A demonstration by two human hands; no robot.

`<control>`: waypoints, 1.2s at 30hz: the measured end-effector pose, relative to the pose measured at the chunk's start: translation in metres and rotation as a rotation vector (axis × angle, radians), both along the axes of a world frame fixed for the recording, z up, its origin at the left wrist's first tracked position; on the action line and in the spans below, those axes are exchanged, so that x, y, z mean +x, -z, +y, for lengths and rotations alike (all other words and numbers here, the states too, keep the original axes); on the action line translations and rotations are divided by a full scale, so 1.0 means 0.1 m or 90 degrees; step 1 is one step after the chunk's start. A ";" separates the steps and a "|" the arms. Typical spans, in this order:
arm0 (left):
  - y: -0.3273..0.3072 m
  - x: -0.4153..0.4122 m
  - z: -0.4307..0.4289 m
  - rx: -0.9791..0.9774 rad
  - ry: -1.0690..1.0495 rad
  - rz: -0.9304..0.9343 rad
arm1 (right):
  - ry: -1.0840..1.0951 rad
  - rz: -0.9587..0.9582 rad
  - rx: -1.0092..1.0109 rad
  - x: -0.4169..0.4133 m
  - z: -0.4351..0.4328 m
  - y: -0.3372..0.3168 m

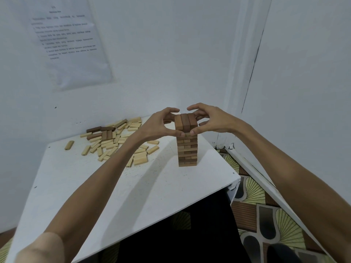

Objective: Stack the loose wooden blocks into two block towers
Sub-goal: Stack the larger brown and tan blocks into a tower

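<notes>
My left hand and right hand pinch the top layer of one tower with curled fingers; the loose blocks (mostly pale) wait on the counter, second tower unstarted.

Brown tower, pale loose blocks, white table.
</notes>
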State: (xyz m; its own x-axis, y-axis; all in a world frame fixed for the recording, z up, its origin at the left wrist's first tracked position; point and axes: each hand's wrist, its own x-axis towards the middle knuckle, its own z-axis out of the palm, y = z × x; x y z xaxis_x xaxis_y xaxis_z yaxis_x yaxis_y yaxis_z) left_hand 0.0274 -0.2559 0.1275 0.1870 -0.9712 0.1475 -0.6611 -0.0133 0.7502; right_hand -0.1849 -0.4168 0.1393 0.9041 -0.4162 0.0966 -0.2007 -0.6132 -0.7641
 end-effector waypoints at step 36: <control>0.59 -0.74 0.03 -0.173 -0.241 0.491 | 0.285 -0.279 0.373 0.16 0.73 0.77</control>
State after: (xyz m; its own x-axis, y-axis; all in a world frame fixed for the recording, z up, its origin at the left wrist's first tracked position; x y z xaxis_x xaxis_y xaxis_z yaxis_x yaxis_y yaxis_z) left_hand -0.0470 -0.2528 0.0682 0.6295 -0.7744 0.0635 0.0402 0.1141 0.9927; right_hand -0.1689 -0.3434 0.0619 0.5740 -0.8169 0.0567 0.0580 -0.0285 -0.9979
